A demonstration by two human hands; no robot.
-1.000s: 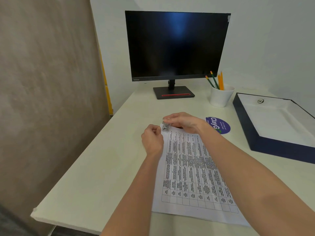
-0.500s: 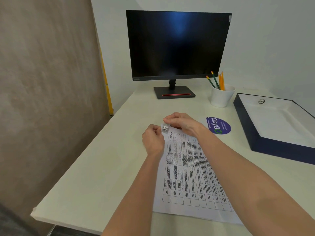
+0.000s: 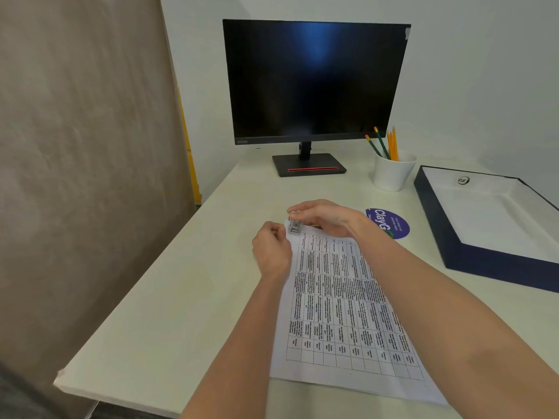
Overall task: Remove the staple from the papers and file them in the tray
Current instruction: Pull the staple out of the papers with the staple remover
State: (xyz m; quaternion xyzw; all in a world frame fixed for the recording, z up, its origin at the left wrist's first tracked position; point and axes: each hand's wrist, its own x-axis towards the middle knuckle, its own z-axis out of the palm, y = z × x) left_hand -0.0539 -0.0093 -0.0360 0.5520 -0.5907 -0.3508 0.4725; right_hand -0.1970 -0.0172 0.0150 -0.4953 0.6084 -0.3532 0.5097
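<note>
The papers (image 3: pixel 341 306) lay flat on the desk (image 3: pixel 181 297), their long axis running away from me and leaning a little to the left at the far end. Everything turned on their far left corner. There my right hand (image 3: pixel 326 217) pinched a small metal staple remover (image 3: pixel 295 225) from above, its mouth down on that corner. The staple itself was too small for me to see. My left hand (image 3: pixel 272 252) sat just beside the same corner at the papers' left edge, fingers curled, and it seemed to pinch the sheet there.

The filing tray (image 3: pixel 484 267) stood to the right of the papers, well apart, so I judged the right hand the nearer one for filing. Its inside showed white with a small round mark at the far end. Beyond the papers, to the right, a white cup (image 3: pixel 391 176) held pencils (image 3: pixel 391 143).
</note>
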